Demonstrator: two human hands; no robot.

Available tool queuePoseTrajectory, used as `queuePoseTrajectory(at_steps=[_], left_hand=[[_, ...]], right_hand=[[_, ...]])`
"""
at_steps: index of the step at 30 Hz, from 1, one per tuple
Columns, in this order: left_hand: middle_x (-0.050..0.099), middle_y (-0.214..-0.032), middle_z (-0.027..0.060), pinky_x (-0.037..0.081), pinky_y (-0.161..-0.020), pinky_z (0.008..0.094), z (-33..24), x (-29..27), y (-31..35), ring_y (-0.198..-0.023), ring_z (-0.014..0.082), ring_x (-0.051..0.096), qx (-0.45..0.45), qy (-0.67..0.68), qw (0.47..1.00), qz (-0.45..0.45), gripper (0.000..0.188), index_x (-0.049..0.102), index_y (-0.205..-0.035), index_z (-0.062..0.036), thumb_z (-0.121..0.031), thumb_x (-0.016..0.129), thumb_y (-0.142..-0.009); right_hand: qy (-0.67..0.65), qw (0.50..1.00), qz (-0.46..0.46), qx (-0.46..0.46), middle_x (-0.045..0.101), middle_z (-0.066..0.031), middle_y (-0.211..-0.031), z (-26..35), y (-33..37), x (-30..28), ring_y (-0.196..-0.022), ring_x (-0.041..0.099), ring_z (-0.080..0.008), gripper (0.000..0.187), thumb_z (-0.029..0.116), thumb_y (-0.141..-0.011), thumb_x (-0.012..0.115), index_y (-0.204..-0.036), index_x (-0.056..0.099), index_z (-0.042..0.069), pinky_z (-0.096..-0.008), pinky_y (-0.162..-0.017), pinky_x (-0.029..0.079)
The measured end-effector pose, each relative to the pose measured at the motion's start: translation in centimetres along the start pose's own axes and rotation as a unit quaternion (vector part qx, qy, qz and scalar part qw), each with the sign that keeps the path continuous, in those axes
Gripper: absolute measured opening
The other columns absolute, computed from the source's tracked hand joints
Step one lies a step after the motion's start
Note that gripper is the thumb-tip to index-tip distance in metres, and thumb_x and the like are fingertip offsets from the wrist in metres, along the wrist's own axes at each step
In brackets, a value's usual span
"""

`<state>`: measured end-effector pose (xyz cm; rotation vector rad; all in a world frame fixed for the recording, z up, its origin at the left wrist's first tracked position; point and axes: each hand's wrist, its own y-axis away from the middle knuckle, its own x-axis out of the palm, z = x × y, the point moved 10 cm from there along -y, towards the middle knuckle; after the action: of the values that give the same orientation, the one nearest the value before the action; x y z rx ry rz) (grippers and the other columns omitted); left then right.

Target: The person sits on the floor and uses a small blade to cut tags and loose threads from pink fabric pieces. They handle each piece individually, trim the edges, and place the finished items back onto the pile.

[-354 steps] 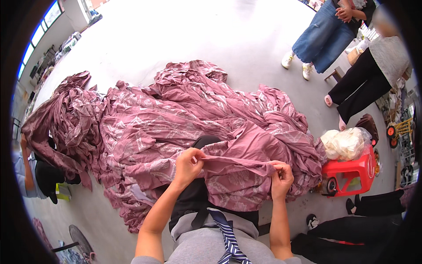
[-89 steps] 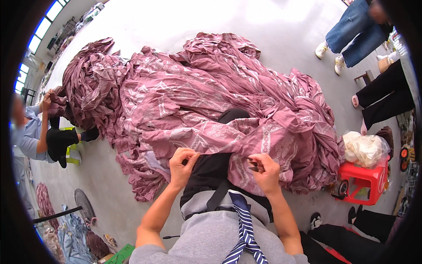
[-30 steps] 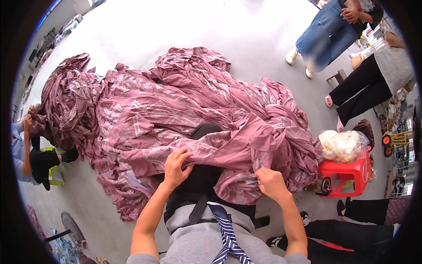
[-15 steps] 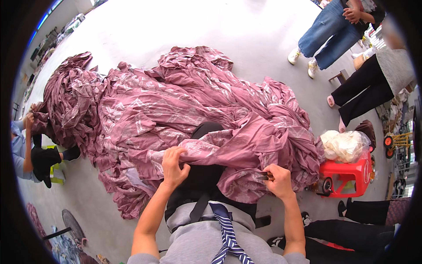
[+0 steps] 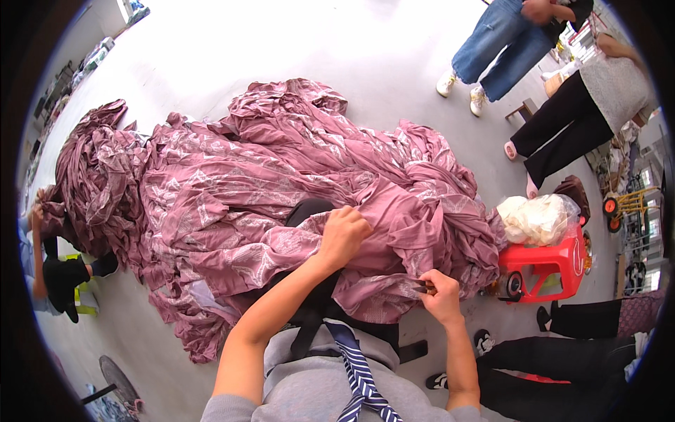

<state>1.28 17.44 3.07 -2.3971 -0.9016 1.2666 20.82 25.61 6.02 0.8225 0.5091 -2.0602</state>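
Note:
A large heap of dusty-pink fabric (image 5: 274,169) with pale patterned bands spreads before me, part of it draped over my lap. My left hand (image 5: 344,235) lies over the near part of this cloth, fingers curled together; whatever they may grip is hidden. Closed at the cloth's near right edge is my right hand (image 5: 441,299). A small dark pointed tool (image 5: 424,287) sticks out from its fingers toward the fabric; its exact kind does not show.
Beside the heap at right stands a red plastic stool (image 5: 538,271) with a clear bag of cream material (image 5: 538,218) by it. A co-worker's hands (image 5: 39,204) touch the heap's far left end. Several people stand or sit at right. A yellow cart (image 5: 629,204) is beyond.
My left hand has moved right and slightly up across the fabric, its fingers now curled. My right hand stays near the cloth edge with the dark tool. The whole view has shifted slightly.

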Motion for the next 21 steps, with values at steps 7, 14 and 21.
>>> queuePoseTrajectory(at_steps=[7, 14, 21], left_hand=[[0.062, -0.075, 0.0056, 0.045, -0.064, 0.0323, 2.6, -4.8, 0.8, -0.075, 0.0219, 0.056, -0.125, 0.099, 0.985, -0.064, 0.009, 0.067, -0.077, -0.0042, -0.002, 0.072, -0.07], [0.062, -0.108, 0.0123, 0.043, -0.089, 0.0389, 4.8, -7.6, 5.0, -0.106, 0.0293, 0.056, -0.111, 0.008, 0.994, 0.007, 0.039, 0.065, -0.104, -0.0066, -0.024, 0.076, -0.071], [0.062, -0.112, 0.0122, 0.04, -0.094, 0.0417, 4.6, -5.5, 7.5, -0.116, 0.0317, 0.052, -0.067, -0.022, 0.996, 0.054, 0.023, 0.066, -0.09, -0.0035, -0.007, 0.071, -0.069]], right_hand=[[-0.022, 0.999, 0.004, 0.049, 0.06, -0.0077, -0.069, -1.7, 1.1, 0.0, -0.061, 0.06, -0.0123, 0.02, -0.005, -0.068, 0.069, -0.083, 0.058, 0.002, -0.026, -0.056, 0.047], [-0.023, 0.941, -0.299, 0.16, 0.052, 0.0001, -0.076, -13.1, 0.6, -22.6, -0.071, 0.048, -0.0088, 0.015, 0.016, -0.089, 0.061, -0.085, 0.056, 0.002, -0.0246, -0.066, 0.042], [-0.029, 0.841, -0.536, 0.062, 0.051, 0.002, -0.077, -18.8, 3.5, -40.5, -0.068, 0.043, -0.0065, 0.023, 0.021, -0.088, 0.066, -0.084, 0.057, 0.001, -0.0228, -0.06, 0.035]])
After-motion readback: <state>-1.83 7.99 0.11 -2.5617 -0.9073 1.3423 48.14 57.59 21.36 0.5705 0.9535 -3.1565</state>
